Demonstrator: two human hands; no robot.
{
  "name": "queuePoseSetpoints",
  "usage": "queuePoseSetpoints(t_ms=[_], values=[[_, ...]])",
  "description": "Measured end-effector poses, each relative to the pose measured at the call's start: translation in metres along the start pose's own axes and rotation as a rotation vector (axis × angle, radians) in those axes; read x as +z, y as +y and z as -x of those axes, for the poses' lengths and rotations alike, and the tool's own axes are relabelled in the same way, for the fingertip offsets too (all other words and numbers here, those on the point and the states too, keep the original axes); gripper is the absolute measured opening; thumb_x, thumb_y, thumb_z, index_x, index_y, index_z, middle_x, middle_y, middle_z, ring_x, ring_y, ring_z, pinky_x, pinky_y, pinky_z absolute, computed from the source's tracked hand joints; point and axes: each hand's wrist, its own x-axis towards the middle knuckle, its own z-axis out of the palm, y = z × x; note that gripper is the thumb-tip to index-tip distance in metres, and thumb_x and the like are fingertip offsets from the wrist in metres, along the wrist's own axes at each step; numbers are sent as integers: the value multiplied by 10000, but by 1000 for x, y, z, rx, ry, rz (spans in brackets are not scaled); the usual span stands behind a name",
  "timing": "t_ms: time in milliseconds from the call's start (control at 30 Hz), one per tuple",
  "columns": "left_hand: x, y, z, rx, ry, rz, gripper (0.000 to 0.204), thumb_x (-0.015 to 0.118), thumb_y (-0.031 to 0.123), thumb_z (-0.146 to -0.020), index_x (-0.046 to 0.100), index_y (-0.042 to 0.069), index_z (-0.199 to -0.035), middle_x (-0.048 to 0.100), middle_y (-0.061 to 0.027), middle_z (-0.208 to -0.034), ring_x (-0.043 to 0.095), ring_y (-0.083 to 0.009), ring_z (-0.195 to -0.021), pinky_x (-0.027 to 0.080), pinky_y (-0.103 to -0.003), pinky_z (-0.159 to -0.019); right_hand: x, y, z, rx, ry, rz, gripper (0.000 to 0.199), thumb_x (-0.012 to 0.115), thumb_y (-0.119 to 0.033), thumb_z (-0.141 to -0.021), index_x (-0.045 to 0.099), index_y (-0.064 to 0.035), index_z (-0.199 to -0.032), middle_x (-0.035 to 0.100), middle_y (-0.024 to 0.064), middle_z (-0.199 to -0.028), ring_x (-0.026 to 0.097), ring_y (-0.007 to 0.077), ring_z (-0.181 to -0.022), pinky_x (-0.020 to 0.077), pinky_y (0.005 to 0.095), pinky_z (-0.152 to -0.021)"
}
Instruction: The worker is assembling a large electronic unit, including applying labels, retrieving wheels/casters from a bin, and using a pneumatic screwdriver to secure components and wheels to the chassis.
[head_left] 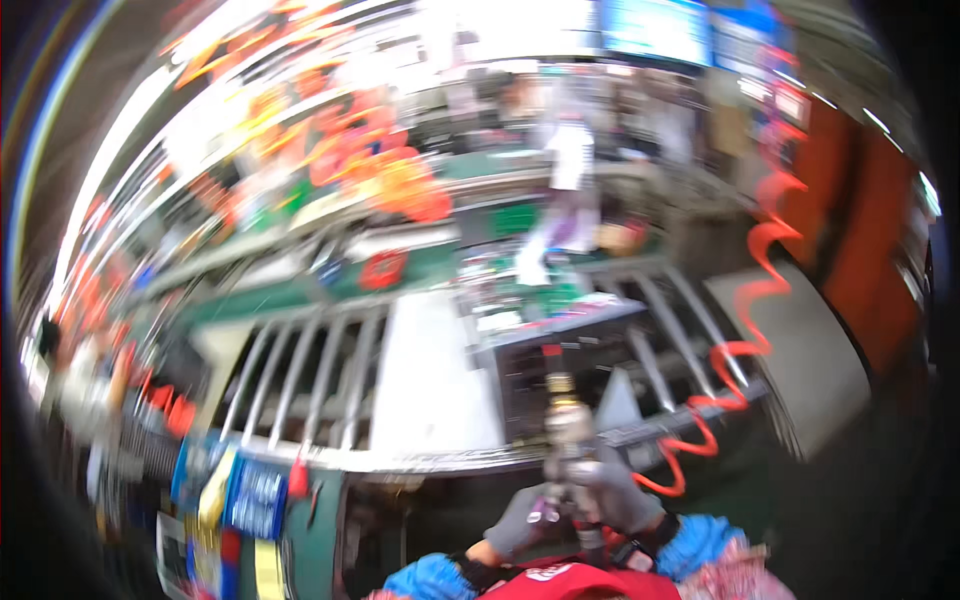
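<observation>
The picture is heavily motion-blurred. Both my hands wear grey gloves and meet low in the middle of the view. My left hand (520, 520) and my right hand (622, 495) are both wrapped around the lower part of an upright metal tool (565, 430), which looks like a pneumatic driver with a dark tip pointing up. An orange coiled hose (745, 340) runs from near my right hand up to the right. The tool's tip is in front of a dark grey box-shaped unit (560, 370) on a roller conveyor.
Metal conveyor rollers (300, 375) stretch across the middle, with a white panel (430, 370) lying on them. Blurred orange parts (390, 170) and shelves fill the left background. Coloured bins and labels (240, 495) sit at the lower left. An orange wall (860, 240) stands at the right.
</observation>
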Motion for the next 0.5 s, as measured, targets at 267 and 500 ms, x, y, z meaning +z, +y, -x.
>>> queuePoseSetpoints(t_ms=[267,500], values=[[3,-20,12,365,403,-501,266,641,204,-840,603,19,-1027,660,-171,-898,637,-291,-804,495,-382,-751,22,24,-14,-131,-110,305,510,635,-388,-768,466,-14,-1071,516,77,-811,562,161,-622,494,287,-512],[-24,-19,52,-11,773,-16,412,574,441,-915,590,53,-774,527,-46,-630,477,-146,-511,378,-334,-459,1,42,-44,10,-314,398,469,645,-327,-840,439,-11,-1119,536,71,-807,551,124,-556,496,259,-474]])
